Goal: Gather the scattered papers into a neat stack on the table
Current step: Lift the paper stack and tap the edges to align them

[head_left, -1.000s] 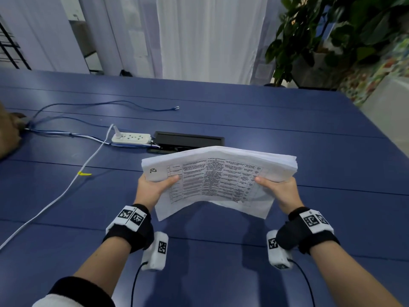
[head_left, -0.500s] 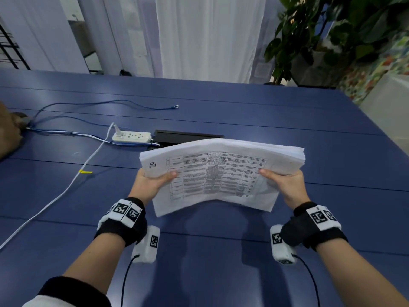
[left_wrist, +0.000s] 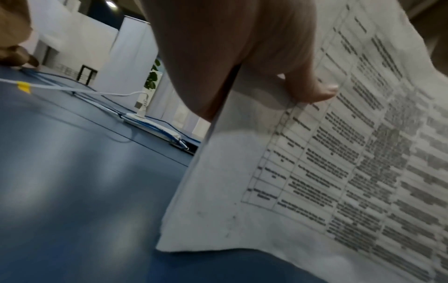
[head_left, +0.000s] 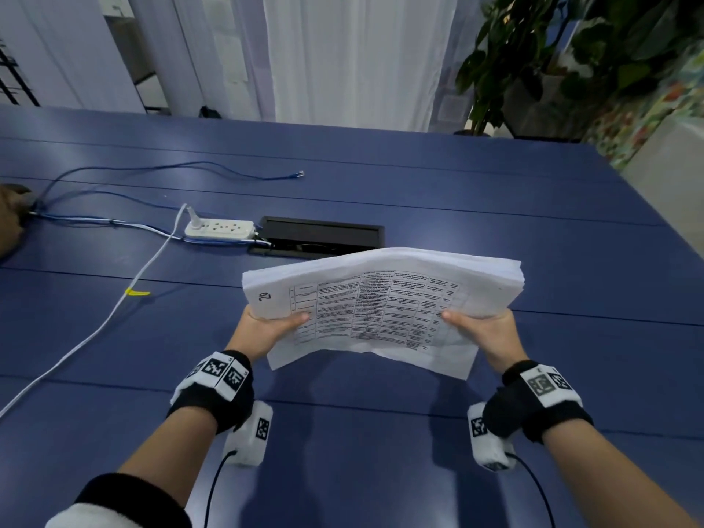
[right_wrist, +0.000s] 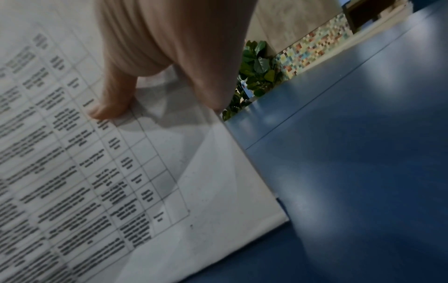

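A thick stack of white printed papers (head_left: 381, 302) with a table of text on the top sheet is held in the air above the blue table (head_left: 381, 432), bowed upward in the middle. My left hand (head_left: 266, 325) grips its left edge, thumb on top. My right hand (head_left: 484, 327) grips its right edge the same way. In the left wrist view the thumb presses the top sheet of the papers (left_wrist: 339, 172). In the right wrist view the thumb lies on the papers (right_wrist: 109, 172) near their right edge. The fingers under the stack are hidden.
A white power strip (head_left: 219, 228) with a white cable (head_left: 95, 337) and blue cables (head_left: 171, 171) lies at the left. A black cable hatch (head_left: 320, 238) is set in the table behind the papers. A plant (head_left: 552, 51) stands beyond the far right corner.
Both hands have carried the stack slightly to the right and away from me; the grip is unchanged.
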Demonstrator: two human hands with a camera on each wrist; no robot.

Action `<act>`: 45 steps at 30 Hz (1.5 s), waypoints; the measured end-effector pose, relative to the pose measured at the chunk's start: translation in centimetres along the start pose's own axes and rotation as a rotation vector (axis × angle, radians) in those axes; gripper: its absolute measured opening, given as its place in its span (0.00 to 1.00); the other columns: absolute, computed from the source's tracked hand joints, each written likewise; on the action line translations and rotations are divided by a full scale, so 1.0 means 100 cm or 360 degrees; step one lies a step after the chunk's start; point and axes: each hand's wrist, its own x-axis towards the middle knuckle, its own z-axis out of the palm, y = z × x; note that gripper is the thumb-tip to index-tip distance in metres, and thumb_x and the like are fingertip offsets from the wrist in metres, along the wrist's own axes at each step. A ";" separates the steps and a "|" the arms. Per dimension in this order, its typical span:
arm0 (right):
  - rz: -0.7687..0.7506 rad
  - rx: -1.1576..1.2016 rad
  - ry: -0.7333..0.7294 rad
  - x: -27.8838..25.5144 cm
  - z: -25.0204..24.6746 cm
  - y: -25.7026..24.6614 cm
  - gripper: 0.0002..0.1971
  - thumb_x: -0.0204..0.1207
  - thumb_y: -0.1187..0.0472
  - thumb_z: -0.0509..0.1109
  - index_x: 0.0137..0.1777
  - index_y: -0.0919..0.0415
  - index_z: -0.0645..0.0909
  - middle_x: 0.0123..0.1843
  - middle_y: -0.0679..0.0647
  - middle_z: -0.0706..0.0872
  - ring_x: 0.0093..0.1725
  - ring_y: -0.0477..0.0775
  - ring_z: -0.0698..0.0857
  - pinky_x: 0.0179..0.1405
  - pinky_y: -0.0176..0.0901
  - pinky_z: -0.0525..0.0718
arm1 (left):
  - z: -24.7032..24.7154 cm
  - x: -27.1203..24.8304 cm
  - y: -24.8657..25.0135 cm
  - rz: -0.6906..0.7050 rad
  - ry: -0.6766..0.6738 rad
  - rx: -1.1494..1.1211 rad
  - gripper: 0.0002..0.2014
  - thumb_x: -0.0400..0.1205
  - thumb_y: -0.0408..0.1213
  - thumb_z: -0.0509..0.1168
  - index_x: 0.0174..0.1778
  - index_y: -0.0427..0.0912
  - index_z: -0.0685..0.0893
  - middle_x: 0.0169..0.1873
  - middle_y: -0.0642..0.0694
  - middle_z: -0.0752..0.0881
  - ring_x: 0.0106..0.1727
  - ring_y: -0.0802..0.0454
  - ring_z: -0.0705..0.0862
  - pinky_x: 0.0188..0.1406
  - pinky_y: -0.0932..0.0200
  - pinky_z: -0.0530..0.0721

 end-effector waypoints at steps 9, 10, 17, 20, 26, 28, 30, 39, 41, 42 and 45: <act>-0.0052 -0.0032 0.0051 0.002 -0.001 -0.003 0.17 0.62 0.75 0.78 0.51 0.63 0.87 0.50 0.51 0.92 0.53 0.55 0.90 0.53 0.47 0.88 | 0.005 -0.001 0.004 0.0029 0.0079 -0.0063 0.15 0.72 0.23 0.72 0.45 0.49 0.85 0.37 0.63 0.91 0.42 0.66 0.89 0.44 0.68 0.87; -0.0019 -0.0029 0.0078 0.000 -0.001 0.001 0.18 0.63 0.75 0.78 0.53 0.66 0.86 0.50 0.53 0.92 0.53 0.57 0.90 0.54 0.48 0.88 | 0.006 -0.002 0.003 0.0016 0.0067 -0.0060 0.15 0.72 0.23 0.72 0.45 0.48 0.85 0.37 0.62 0.91 0.43 0.65 0.89 0.45 0.69 0.87; -0.0002 -0.0042 0.0071 -0.003 0.001 0.002 0.17 0.62 0.76 0.78 0.51 0.63 0.86 0.46 0.47 0.92 0.49 0.50 0.91 0.50 0.42 0.88 | 0.008 -0.006 0.000 0.0020 0.0052 -0.0083 0.17 0.71 0.23 0.72 0.50 0.47 0.85 0.42 0.59 0.92 0.47 0.62 0.89 0.45 0.67 0.87; -0.0026 -0.0050 0.0080 -0.002 0.001 -0.008 0.18 0.60 0.74 0.79 0.50 0.61 0.87 0.49 0.49 0.92 0.51 0.52 0.90 0.52 0.44 0.88 | 0.010 -0.005 0.007 0.0063 0.0086 -0.0076 0.16 0.71 0.22 0.71 0.45 0.49 0.85 0.36 0.63 0.91 0.42 0.67 0.89 0.43 0.71 0.86; 0.0014 -0.0100 0.0051 0.003 0.000 -0.007 0.19 0.60 0.77 0.78 0.49 0.59 0.86 0.44 0.44 0.92 0.47 0.45 0.90 0.54 0.44 0.88 | 0.010 -0.001 0.005 0.0026 0.0078 -0.0064 0.15 0.71 0.21 0.71 0.45 0.47 0.85 0.35 0.63 0.91 0.39 0.67 0.89 0.41 0.71 0.86; 0.0104 -0.0146 0.0026 -0.002 -0.002 0.001 0.19 0.61 0.80 0.76 0.48 0.60 0.86 0.42 0.43 0.92 0.45 0.43 0.90 0.56 0.45 0.87 | 0.009 -0.003 0.003 0.0005 0.0051 -0.0039 0.16 0.70 0.20 0.72 0.45 0.46 0.85 0.34 0.63 0.91 0.39 0.67 0.89 0.40 0.72 0.85; 0.0111 -0.0219 -0.0036 -0.003 -0.005 -0.003 0.20 0.61 0.80 0.77 0.49 0.60 0.85 0.43 0.43 0.92 0.46 0.43 0.90 0.53 0.41 0.88 | 0.007 -0.004 0.005 0.0006 0.0040 -0.0038 0.17 0.69 0.19 0.72 0.44 0.46 0.85 0.34 0.63 0.91 0.39 0.67 0.89 0.39 0.73 0.85; -0.0209 -0.0118 0.0343 0.012 0.006 -0.076 0.10 0.69 0.47 0.72 0.37 0.53 0.79 0.37 0.46 0.81 0.33 0.40 0.80 0.33 0.31 0.77 | 0.003 0.003 0.030 0.0085 0.0006 -0.0069 0.15 0.68 0.17 0.72 0.43 0.42 0.86 0.33 0.60 0.91 0.37 0.65 0.89 0.37 0.70 0.86; -0.0171 -0.0092 0.0500 0.014 0.012 -0.078 0.12 0.76 0.51 0.68 0.33 0.55 0.78 0.34 0.48 0.78 0.32 0.43 0.76 0.33 0.34 0.73 | 0.005 0.000 0.029 0.0078 0.0020 -0.0087 0.15 0.68 0.17 0.71 0.42 0.42 0.86 0.32 0.60 0.91 0.36 0.65 0.89 0.36 0.71 0.85; -0.0170 -0.0100 0.0568 0.014 0.015 -0.079 0.11 0.77 0.56 0.67 0.33 0.54 0.78 0.35 0.47 0.78 0.33 0.44 0.75 0.35 0.35 0.72 | 0.006 -0.001 0.029 0.0079 0.0028 -0.0095 0.15 0.68 0.17 0.71 0.42 0.42 0.86 0.32 0.60 0.91 0.36 0.65 0.89 0.35 0.71 0.85; -0.0134 -0.0140 0.0579 0.012 0.014 -0.078 0.09 0.76 0.65 0.66 0.39 0.48 0.79 0.41 0.48 0.81 0.37 0.46 0.77 0.35 0.34 0.75 | 0.006 -0.006 0.031 0.0106 0.0052 -0.0102 0.14 0.70 0.18 0.71 0.42 0.42 0.86 0.31 0.60 0.91 0.36 0.65 0.89 0.35 0.71 0.85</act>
